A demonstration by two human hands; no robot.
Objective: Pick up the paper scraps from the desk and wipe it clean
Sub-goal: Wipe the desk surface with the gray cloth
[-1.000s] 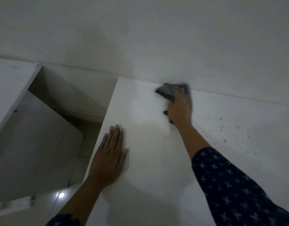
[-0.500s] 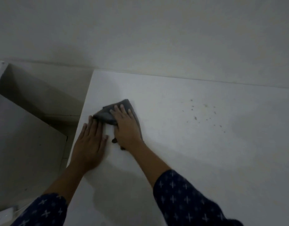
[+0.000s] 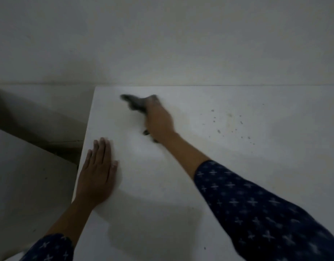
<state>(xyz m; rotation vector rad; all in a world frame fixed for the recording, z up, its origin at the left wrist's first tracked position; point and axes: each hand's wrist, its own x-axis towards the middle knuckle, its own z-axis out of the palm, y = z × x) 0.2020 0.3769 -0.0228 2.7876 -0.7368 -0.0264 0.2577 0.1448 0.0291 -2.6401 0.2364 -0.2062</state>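
The dark grey crumpled cloth [image 3: 136, 103] lies on the white flat desk [image 3: 200, 185] near its far left corner, blurred. The right hand [image 3: 158, 121] rests on top of it, covering its right part. The blur hides whether the fingers lie flat or curl into the fabric. Small dark specks [image 3: 219, 131] dot the desk to the right of that hand, toward the far edge. The left hand [image 3: 97, 176] lies palm down beside the left edge, 4 fingers straight and together, holding nothing.
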